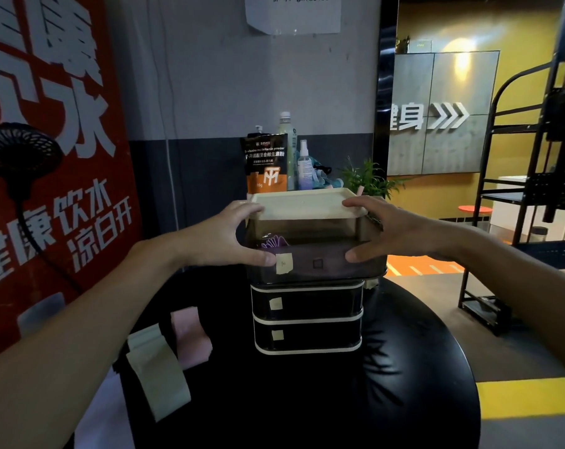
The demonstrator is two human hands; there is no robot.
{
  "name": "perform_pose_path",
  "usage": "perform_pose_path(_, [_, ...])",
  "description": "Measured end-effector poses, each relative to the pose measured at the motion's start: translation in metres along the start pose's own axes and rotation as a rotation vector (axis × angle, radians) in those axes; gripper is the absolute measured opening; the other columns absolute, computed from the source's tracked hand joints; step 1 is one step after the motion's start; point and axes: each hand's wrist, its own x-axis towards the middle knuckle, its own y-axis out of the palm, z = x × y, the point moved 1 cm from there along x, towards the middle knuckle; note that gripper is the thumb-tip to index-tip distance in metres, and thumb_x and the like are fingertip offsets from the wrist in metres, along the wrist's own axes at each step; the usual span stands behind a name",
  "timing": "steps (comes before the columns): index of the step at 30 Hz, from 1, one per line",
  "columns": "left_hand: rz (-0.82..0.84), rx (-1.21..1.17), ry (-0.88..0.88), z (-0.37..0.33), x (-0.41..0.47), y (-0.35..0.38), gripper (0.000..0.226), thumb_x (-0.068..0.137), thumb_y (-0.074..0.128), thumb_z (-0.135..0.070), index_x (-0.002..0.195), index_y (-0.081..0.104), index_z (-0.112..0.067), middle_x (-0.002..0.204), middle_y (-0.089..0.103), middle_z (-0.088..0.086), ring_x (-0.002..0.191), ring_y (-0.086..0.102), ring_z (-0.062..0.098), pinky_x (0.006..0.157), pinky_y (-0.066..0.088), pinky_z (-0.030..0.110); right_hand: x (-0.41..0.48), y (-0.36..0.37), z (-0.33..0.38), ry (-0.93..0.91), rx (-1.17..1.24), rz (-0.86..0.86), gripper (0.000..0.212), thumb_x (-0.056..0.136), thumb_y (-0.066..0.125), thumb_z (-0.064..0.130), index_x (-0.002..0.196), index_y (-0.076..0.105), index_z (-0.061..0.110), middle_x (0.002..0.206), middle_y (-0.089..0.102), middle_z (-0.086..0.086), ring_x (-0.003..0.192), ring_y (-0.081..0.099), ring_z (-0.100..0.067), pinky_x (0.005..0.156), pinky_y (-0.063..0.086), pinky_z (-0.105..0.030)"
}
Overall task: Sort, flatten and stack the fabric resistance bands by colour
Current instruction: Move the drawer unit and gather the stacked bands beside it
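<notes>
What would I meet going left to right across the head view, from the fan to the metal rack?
Black fan → cream band → pink band → top drawer → black metal rack. The hands are left out because they overlap the drawer.

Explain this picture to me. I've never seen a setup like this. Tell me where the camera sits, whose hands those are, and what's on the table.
There is no machine here. A person wears one wide-angle camera on the head, so you are looking forward and down along their own bare arms.

The left hand and right hand each grip a side of the top box, with thumbs on its front and fingers on its cream lid. It tops a stack of smoky drawers on a black table. A purple item shows inside the box, but what it is cannot be told.

A pale band and a pink band lie on the table to the left.
</notes>
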Motion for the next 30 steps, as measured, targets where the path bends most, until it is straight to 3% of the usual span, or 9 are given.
perform_pose_path(3, [-0.015, 0.031, 0.013, 0.001, 0.003, -0.001, 0.126, 0.046, 0.069, -0.08, 0.153, 0.023, -0.031, 0.153, 0.013, -0.02, 0.139, 0.024, 0.008, 0.105, 0.029, 0.024, 0.003, 0.001, -0.005, -0.008, 0.051, -0.038, 0.102, 0.053, 0.08, 0.049, 0.143, 0.033, 0.038, 0.146, 0.023, 0.015, 0.128, 0.034, -0.017, 0.101, 0.045, -0.036])
perform_pose_path(7, [-0.01, 0.066, 0.03, 0.002, 0.009, -0.004, 0.131, 0.045, 0.067, -0.081, 0.155, 0.022, -0.027, 0.152, 0.013, -0.022, 0.137, 0.022, 0.006, 0.106, 0.028, 0.023, 0.007, 0.0, -0.011, -0.01, 0.044, -0.012, 0.108, 0.055, 0.08, 0.05, 0.148, 0.028, 0.037, 0.146, 0.018, 0.02, 0.131, 0.031, -0.015, 0.104, 0.043, -0.036])
perform_pose_path(10, [-0.024, 0.071, 0.037, 0.007, 0.014, -0.006, 0.132, 0.048, 0.066, -0.083, 0.156, 0.023, -0.022, 0.151, 0.015, -0.022, 0.135, 0.025, 0.005, 0.109, 0.03, 0.025, 0.011, 0.002, -0.016, -0.004, 0.013, -0.022, 0.117, 0.053, 0.08, 0.052, 0.152, 0.023, 0.03, 0.149, 0.011, 0.023, 0.13, 0.027, -0.011, 0.104, 0.037, -0.028])
perform_pose_path(15, [-0.143, 0.074, 0.071, 0.013, 0.017, -0.003, 0.101, 0.069, 0.071, -0.071, 0.151, 0.037, -0.024, 0.148, 0.026, -0.018, 0.13, 0.033, 0.005, 0.107, 0.034, 0.026, 0.018, 0.009, -0.019, -0.013, -0.048, -0.113, 0.118, 0.048, 0.076, 0.059, 0.15, 0.028, 0.023, 0.149, 0.015, 0.014, 0.132, 0.027, -0.015, 0.111, 0.038, -0.039])
perform_pose_path(19, [-0.248, 0.013, 0.096, 0.021, 0.025, 0.006, 0.095, 0.064, 0.074, -0.073, 0.142, 0.045, -0.028, 0.143, 0.031, -0.015, 0.13, 0.037, 0.007, 0.108, 0.036, 0.027, 0.027, 0.014, -0.023, -0.026, -0.017, -0.231, 0.092, 0.056, 0.079, 0.054, 0.136, 0.041, 0.029, 0.144, 0.022, 0.007, 0.123, 0.031, -0.014, 0.105, 0.042, -0.037])
perform_pose_path(21, [-0.249, -0.074, 0.091, 0.028, 0.029, 0.012, 0.077, 0.068, 0.079, -0.064, 0.132, 0.047, -0.037, 0.143, 0.038, -0.011, 0.13, 0.043, 0.009, 0.109, 0.039, 0.031, 0.032, 0.018, -0.028, -0.032, 0.026, -0.28, 0.077, 0.065, 0.084, 0.043, 0.129, 0.044, 0.032, 0.138, 0.028, 0.003, 0.118, 0.036, -0.016, 0.1, 0.046, -0.039])
perform_pose_path(24, [-0.299, -0.185, 0.096, 0.037, 0.033, 0.02, 0.06, 0.072, 0.082, -0.051, 0.12, 0.047, -0.042, 0.133, 0.05, -0.007, 0.121, 0.055, 0.012, 0.103, 0.05, 0.041, 0.037, 0.023, -0.032, -0.047, 0.05, -0.359, 0.071, 0.067, 0.086, 0.035, 0.124, 0.044, 0.028, 0.129, 0.031, 0.002, 0.113, 0.038, -0.018, 0.095, 0.045, -0.036])
perform_pose_path(30, [-0.455, -0.177, 0.113, 0.037, 0.043, 0.032, 0.056, 0.079, 0.081, -0.035, 0.123, 0.045, -0.033, 0.132, 0.04, -0.005, 0.121, 0.05, 0.018, 0.102, 0.049, 0.037, 0.048, 0.031, -0.043, -0.033, 0.146, -0.468, 0.075, 0.067, 0.087, 0.031, 0.127, 0.041, 0.026, 0.127, 0.027, 0.004, 0.119, 0.036, -0.018, 0.103, 0.045, -0.04])
